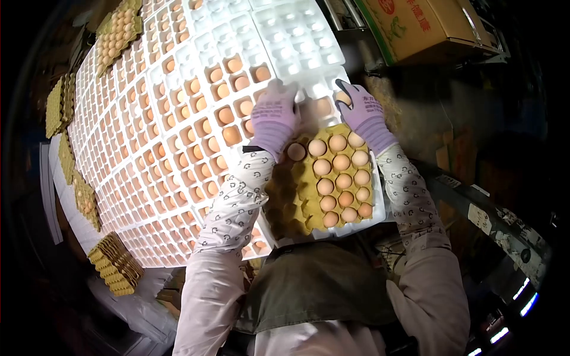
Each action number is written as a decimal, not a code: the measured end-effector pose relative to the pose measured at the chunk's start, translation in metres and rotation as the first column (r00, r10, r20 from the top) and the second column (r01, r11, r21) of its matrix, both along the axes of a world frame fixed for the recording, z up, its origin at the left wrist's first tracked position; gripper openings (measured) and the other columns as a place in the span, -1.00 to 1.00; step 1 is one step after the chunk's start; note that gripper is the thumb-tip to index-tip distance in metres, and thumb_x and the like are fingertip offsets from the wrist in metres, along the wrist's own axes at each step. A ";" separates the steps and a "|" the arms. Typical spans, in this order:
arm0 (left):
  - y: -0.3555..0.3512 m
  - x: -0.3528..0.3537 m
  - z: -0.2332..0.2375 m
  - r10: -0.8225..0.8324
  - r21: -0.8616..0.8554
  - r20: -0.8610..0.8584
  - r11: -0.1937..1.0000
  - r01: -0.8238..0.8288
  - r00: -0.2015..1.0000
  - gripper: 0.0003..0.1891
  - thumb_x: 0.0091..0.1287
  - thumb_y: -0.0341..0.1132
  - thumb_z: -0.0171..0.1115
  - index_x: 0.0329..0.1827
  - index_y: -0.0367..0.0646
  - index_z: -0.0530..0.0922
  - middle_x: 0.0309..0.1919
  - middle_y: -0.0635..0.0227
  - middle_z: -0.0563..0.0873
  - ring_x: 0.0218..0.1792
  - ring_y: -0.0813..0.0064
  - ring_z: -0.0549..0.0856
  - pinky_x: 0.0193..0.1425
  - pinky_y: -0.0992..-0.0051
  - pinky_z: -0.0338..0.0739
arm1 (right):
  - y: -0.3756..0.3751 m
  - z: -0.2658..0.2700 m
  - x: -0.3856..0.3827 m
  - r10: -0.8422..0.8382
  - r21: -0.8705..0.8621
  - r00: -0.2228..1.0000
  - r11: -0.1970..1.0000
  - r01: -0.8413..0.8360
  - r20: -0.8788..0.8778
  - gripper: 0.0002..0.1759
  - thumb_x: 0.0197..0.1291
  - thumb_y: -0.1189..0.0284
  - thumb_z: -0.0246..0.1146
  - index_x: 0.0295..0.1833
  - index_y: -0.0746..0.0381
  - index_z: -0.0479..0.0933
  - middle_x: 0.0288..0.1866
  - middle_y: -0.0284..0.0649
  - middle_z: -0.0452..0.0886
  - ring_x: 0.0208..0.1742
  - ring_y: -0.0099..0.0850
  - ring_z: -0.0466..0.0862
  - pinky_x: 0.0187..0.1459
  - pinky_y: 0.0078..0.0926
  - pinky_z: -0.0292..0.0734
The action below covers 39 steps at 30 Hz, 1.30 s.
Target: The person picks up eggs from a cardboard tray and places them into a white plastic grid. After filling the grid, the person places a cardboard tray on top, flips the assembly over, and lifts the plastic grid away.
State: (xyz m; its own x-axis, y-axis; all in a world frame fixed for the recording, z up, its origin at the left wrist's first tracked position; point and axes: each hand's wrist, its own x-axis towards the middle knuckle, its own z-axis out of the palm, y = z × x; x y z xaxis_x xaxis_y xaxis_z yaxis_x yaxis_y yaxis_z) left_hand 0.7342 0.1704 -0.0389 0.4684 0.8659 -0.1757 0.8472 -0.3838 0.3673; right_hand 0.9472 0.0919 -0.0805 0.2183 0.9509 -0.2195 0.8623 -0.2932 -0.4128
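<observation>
Both hands wear purple gloves. My right hand (363,111) is at the upper right of a yellow egg tray (309,188), its fingers curled around an egg (342,97). Motion smears my left hand (275,113), which is over the white plastic trays (212,111); its fingertips are not clear. Another egg (323,107) sits between the hands in a white tray. Brown eggs (341,162) fill the right part of the yellow tray, while its shadowed left part shows bare cups. A pale egg (295,152) rests near that tray's upper left.
White trays with many eggs spread left; bright ones at the top (297,35) have bare cups. Stacked egg trays (116,264) stand along the far left edge. A cardboard box (427,29) is at upper right, and a metal rail (493,219) runs along the right.
</observation>
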 end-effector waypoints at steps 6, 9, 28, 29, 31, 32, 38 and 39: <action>0.048 0.049 -0.006 0.082 -0.109 0.252 0.992 -0.055 0.964 -0.34 0.29 -0.30 0.28 0.52 0.08 0.43 0.29 0.10 0.60 0.20 0.05 0.67 0.28 0.14 0.60 | 0.031 -0.020 0.025 0.105 0.388 0.970 0.922 -0.012 -0.220 -0.34 0.25 0.09 0.36 0.43 0.06 0.49 0.35 -0.11 0.52 0.26 -0.10 0.63 0.28 -0.16 0.56; 0.047 0.075 -0.069 -0.213 0.294 0.402 0.951 0.095 0.890 -0.39 0.34 -0.29 0.23 0.51 -0.06 0.42 0.43 0.10 0.50 0.43 -0.03 0.45 0.56 0.08 0.31 | 0.068 -0.091 0.023 0.004 0.448 1.000 0.894 0.004 -0.019 -0.21 0.33 0.21 0.27 0.60 0.22 0.24 0.62 0.00 0.27 0.60 0.04 0.24 0.59 -0.04 0.17; -0.248 -0.056 -0.011 -0.762 0.154 0.041 0.644 0.749 0.647 -0.44 0.06 -0.06 0.44 0.13 -0.05 0.56 0.04 0.22 0.57 0.08 0.26 0.60 0.08 0.32 0.51 | -0.268 0.068 -0.073 0.395 0.014 0.910 0.916 -0.400 0.125 -0.65 0.07 0.29 0.42 0.01 0.08 0.63 0.00 -0.26 0.59 -0.04 -0.26 0.61 -0.03 -0.23 0.53; -0.247 -0.052 -0.001 -0.737 0.070 0.083 0.676 0.734 0.671 -0.45 0.06 -0.09 0.44 0.13 -0.06 0.55 0.04 0.21 0.57 0.08 0.25 0.60 0.08 0.33 0.51 | -0.274 0.051 -0.074 0.453 -0.033 0.856 0.887 -0.460 0.249 -0.67 0.07 0.28 0.41 -0.01 0.03 0.62 0.00 -0.29 0.56 -0.04 -0.30 0.59 -0.05 -0.28 0.52; -0.242 -0.051 0.017 -0.557 -0.052 0.295 0.802 0.596 0.776 -0.52 0.09 -0.16 0.47 0.05 -0.14 0.59 -0.03 0.18 0.60 0.02 0.16 0.63 0.09 0.26 0.55 | -0.272 0.041 -0.069 0.485 -0.045 0.841 0.871 -0.489 0.238 -0.65 0.06 0.25 0.41 0.00 0.04 0.61 -0.01 -0.29 0.56 -0.03 -0.29 0.59 -0.03 -0.27 0.52; -0.236 -0.058 0.012 -0.327 -0.179 0.461 0.876 0.447 0.825 -0.55 0.11 -0.14 0.47 0.02 -0.13 0.61 -0.02 0.16 0.61 0.01 0.14 0.65 0.07 0.24 0.57 | -0.272 0.041 -0.069 0.503 -0.047 0.833 0.861 -0.507 0.229 -0.64 0.06 0.24 0.41 0.00 0.05 0.61 -0.01 -0.28 0.56 -0.02 -0.28 0.59 -0.02 -0.27 0.52; -0.214 -0.048 0.024 -0.398 -0.136 0.158 0.898 0.419 0.904 -0.56 0.25 -0.05 0.42 0.10 -0.04 0.58 0.01 0.07 0.63 -0.06 0.03 0.73 0.06 0.11 0.64 | -0.318 0.050 -0.014 -0.238 -0.076 0.302 0.882 0.465 -0.923 -0.44 0.10 0.59 0.40 0.28 0.25 0.54 0.14 -0.21 0.61 0.19 -0.37 0.65 0.22 -0.37 0.64; -0.222 -0.040 0.008 -0.503 -0.108 0.036 0.857 0.504 0.864 -0.53 0.25 -0.05 0.41 0.16 -0.01 0.54 0.04 0.07 0.62 -0.05 0.01 0.73 0.05 0.12 0.65 | -0.314 0.049 -0.018 -0.203 0.055 0.696 0.943 0.329 -0.689 -0.43 0.09 0.57 0.41 0.28 0.19 0.54 0.15 -0.18 0.59 0.17 -0.29 0.66 0.21 -0.29 0.63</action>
